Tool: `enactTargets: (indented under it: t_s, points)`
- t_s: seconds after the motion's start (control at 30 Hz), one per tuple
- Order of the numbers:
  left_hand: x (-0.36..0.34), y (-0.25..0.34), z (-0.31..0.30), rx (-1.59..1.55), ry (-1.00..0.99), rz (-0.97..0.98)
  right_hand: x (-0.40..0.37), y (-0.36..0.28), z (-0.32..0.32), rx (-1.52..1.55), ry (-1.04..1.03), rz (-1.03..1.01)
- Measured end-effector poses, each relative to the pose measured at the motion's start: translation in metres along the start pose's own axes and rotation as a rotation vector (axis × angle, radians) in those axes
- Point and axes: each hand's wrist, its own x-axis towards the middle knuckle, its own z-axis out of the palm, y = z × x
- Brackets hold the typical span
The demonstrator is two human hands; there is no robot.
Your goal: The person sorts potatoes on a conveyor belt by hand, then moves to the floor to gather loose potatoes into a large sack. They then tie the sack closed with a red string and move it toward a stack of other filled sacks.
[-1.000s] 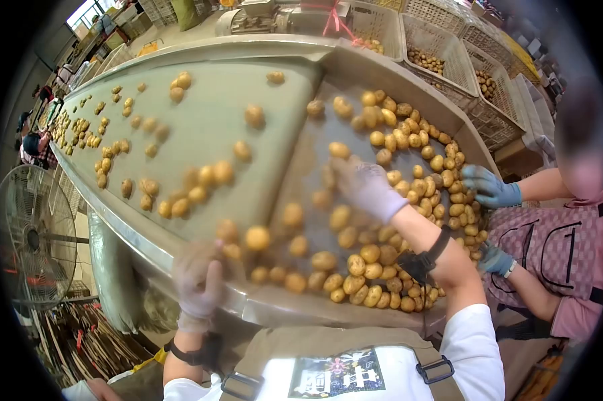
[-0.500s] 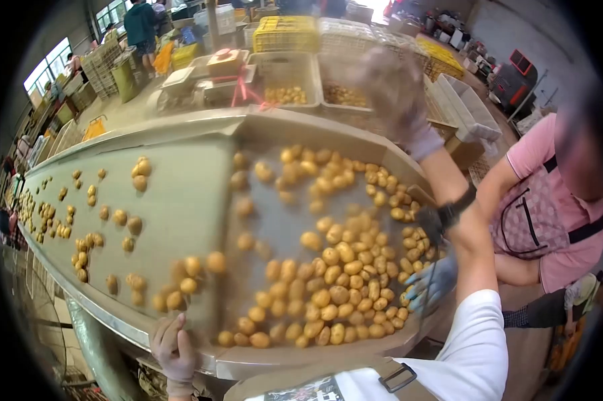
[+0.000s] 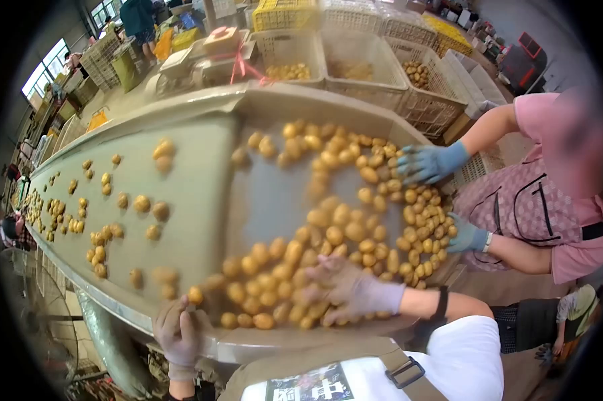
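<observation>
Many small yellow-brown potatoes (image 3: 334,234) lie in the tray (image 3: 261,207) at the end of a green conveyor belt (image 3: 181,220). My right hand (image 3: 345,287), in a pale glove, rests over the potatoes near the tray's front side, its fingers spread and slightly blurred. At the front edge of the belt is my left hand (image 3: 176,331), gloved too, with fingers bent upward beside a single potato (image 3: 195,295); whether it grips anything is unclear. More potatoes (image 3: 141,204) lie scattered along the belt.
Across the tray on the right, a co-worker in pink has two blue-gloved hands (image 3: 434,162) at the potatoes. Behind the tray stand plastic crates (image 3: 365,63), some holding potatoes, and a scale-like machine (image 3: 221,43). Another person (image 3: 139,20) stands at the back left.
My right hand has come down from above the tray's far side onto the potatoes near me. The co-worker's two hands now both show at the potatoes. My left hand has barely moved.
</observation>
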Motion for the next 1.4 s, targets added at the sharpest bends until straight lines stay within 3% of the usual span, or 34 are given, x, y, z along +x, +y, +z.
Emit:
enactTargets:
  t_s: [0.03, 0.07, 0.17, 0.2, 0.27, 0.33, 0.4, 0.47, 0.53, 0.57, 0.6, 0.67, 0.7, 0.73, 0.77, 0.87, 0.97, 1.03, 1.13, 1.17, 1.23, 1.4]
  points:
    - [0.002, -0.008, -0.004, -0.005, -0.004, 0.007, 0.001, 0.007, 0.006, -0.006, 0.016, -0.051]
    - [0.003, -0.014, -0.006, -0.014, -0.001, 0.018, 0.010, 0.011, -0.028, 0.188, 0.108, 0.130]
    - [0.009, -0.024, -0.013, -0.034, 0.010, 0.015, 0.059, -0.014, -0.059, 0.049, -0.022, 0.416]
    - [0.012, -0.028, -0.016, -0.030, 0.010, 0.017, 0.076, -0.034, -0.021, 0.233, -0.020, 0.204]
    - [0.011, -0.040, -0.023, 0.003, 0.012, 0.025, 0.098, -0.043, 0.008, 0.239, 0.149, -0.161]
    - [0.014, -0.046, -0.030, -0.035, -0.008, 0.008, 0.120, -0.028, 0.001, 0.176, 0.279, -0.275]
    - [0.016, -0.055, -0.033, 0.008, 0.032, 0.041, 0.149, 0.024, -0.042, -0.028, 0.325, -0.087]
    - [0.022, -0.069, -0.035, -0.014, 0.041, 0.092, 0.172, 0.090, -0.040, -0.392, 0.599, 0.147]
    - [0.027, -0.081, -0.040, 0.009, 0.057, 0.154, 0.190, 0.151, -0.050, -0.379, 0.333, 0.732]
    - [0.028, -0.084, -0.043, -0.006, 0.047, 0.096, 0.196, 0.186, -0.023, -0.416, 0.455, 0.930]
    - [0.028, -0.086, -0.047, -0.020, 0.029, 0.038, 0.208, 0.189, -0.025, 0.003, 0.482, 0.921]
    - [0.030, -0.093, -0.053, -0.043, 0.011, -0.028, 0.247, 0.154, -0.023, -0.041, 0.224, 0.863]
    - [0.030, -0.099, -0.055, -0.054, 0.010, -0.044, 0.256, 0.087, -0.031, -0.061, 0.244, 0.769]
    - [0.029, -0.105, -0.058, -0.066, 0.010, -0.059, 0.264, 0.063, -0.018, -0.462, -0.108, 0.398]
    - [0.027, -0.108, -0.060, -0.068, 0.011, -0.070, 0.254, 0.022, 0.000, -0.424, 0.087, 0.243]
    - [0.033, -0.118, -0.072, -0.046, -0.019, -0.066, 0.202, -0.045, 0.024, 0.196, 0.116, -0.181]
    - [0.038, -0.137, -0.079, -0.055, -0.041, 0.016, 0.137, -0.041, -0.010, 0.279, -0.166, 0.347]
    - [0.040, -0.151, -0.080, -0.046, -0.033, 0.022, 0.109, -0.029, -0.047, 0.106, -0.247, 0.798]
    - [0.041, -0.172, -0.089, -0.003, -0.052, 0.036, 0.049, -0.050, 0.014, 0.717, 0.001, 1.112]
    - [0.042, -0.178, -0.091, 0.000, -0.063, 0.039, 0.081, -0.096, -0.007, 0.690, -0.331, 1.263]
    - [0.044, -0.189, -0.095, -0.006, -0.071, 0.052, 0.120, -0.143, -0.004, 0.700, -0.385, 1.091]
    - [0.049, -0.215, -0.107, -0.044, -0.043, 0.049, 0.199, -0.175, 0.008, 0.848, -0.128, 0.439]
